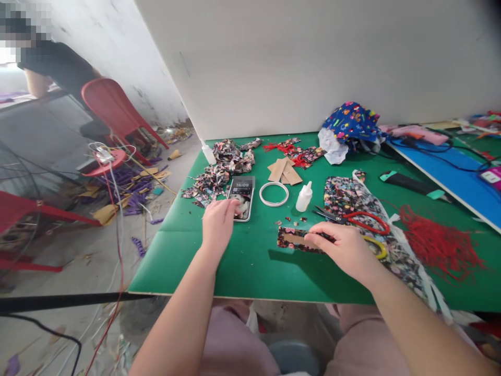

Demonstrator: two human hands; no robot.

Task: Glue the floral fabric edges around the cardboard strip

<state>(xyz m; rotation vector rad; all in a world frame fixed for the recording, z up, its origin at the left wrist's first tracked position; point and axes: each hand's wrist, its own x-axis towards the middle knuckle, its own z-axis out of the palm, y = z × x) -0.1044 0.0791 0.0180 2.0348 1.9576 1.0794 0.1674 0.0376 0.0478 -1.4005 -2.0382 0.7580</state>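
Fingers (313, 239) of the right hand (344, 250) pressed down flat and close together on a small floral fabric strip (287, 239) with a brown card piece showing in its middle, near the front of the green table (250, 266); nothing lifted, only pinned to the surface. Fingers of the left hand (217, 222) curled loosely over the lower end of a phone (241, 197) lying face up with its screen lit, touching it rather than gripping it. From the head view, judged about midway on this one piece: fabric laid around the card and apparently being folded or stuck at the edge, far end of the strip not yet tucked as far as can be told. Glue bottle (304, 197) upright just beyond the strip, white ring (274, 194) beside it, scissors with red handles (362, 222) lying on the larger floral cloth (346, 196) to the right. Plenty left, by the look of things: bare brown card pieces (284, 171) stacked further back, uncovered, and a heap of floral scraps (221, 169) by the phone. Red tassel threads (436, 243) spread at the right, well apart from the strip. Whether finished pieces lie among the scraps, cannot tell. Another person's arm and dark top (55, 65) at far left by a red chair (113, 107), away from the table.
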